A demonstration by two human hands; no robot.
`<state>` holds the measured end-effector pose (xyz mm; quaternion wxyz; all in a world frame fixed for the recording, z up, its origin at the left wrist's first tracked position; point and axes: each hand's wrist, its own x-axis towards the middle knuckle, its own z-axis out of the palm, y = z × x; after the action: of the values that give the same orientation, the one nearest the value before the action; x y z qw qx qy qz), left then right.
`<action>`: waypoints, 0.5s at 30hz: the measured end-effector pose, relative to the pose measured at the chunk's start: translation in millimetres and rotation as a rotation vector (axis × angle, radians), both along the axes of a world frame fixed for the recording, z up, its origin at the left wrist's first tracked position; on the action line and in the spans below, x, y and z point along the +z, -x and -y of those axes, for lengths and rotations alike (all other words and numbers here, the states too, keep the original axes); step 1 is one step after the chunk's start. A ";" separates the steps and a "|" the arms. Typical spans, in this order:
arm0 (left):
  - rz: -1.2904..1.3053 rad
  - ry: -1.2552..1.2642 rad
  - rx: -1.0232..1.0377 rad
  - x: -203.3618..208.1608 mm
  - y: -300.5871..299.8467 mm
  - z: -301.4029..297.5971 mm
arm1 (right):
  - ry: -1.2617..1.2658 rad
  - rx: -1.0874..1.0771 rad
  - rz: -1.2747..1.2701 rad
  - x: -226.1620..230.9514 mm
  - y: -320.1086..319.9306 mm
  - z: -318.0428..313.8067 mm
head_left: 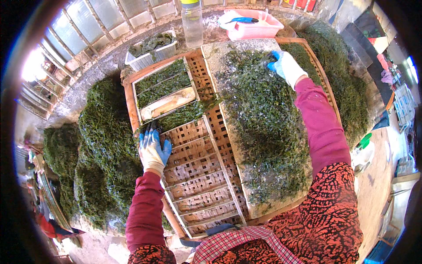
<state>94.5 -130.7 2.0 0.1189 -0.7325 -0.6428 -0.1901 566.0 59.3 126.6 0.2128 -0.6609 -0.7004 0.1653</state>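
My left hand (154, 150), in a white glove with blue, dark-tipped fingers, lies with its fingers stretched out at the left side of a slatted wooden frame (228, 185). Its fingertips touch dark green, stringy moss-like plant stuff (182, 116) lying across the frame. Several upper sections of the frame are filled with the same green stuff, beside a pale wooden block (169, 103). My right hand (285, 67), gloved alike, has its fingers curled down into a wide layer of green strands (268, 127) on a pale board (233, 132). Whatever its fingertips pinch is hidden.
Woven trays (206, 83) with wooden rims lie under the frame and board. Large green heaps (112, 132) flank the left, another heap (340, 79) the right. Behind stand a white basket (151, 55), a clear bottle (192, 26) and a pink tub (259, 31) holding a blue-and-white item.
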 end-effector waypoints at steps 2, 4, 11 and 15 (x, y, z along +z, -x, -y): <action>0.037 -0.011 -0.052 -0.1 -14.2 -10.5 | -0.144 -0.063 -0.395 -27.6 -50.5 -17.6; 0.059 -0.009 -0.056 4.8 -10.8 -5.4 | -0.104 -0.136 -0.361 -4.1 -33.7 0.8; 0.054 -0.003 -0.038 2.8 -6.9 -3.3 | -0.333 -0.086 -0.797 46.9 -29.0 7.5; 0.069 -0.008 -0.041 4.9 -9.4 -3.1 | -0.317 -0.123 -0.933 99.1 -25.0 6.0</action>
<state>103.9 -127.5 6.9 0.0957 -0.7381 -0.6306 -0.2202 591.0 53.2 225.7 0.6109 -0.5161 -0.5068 0.3220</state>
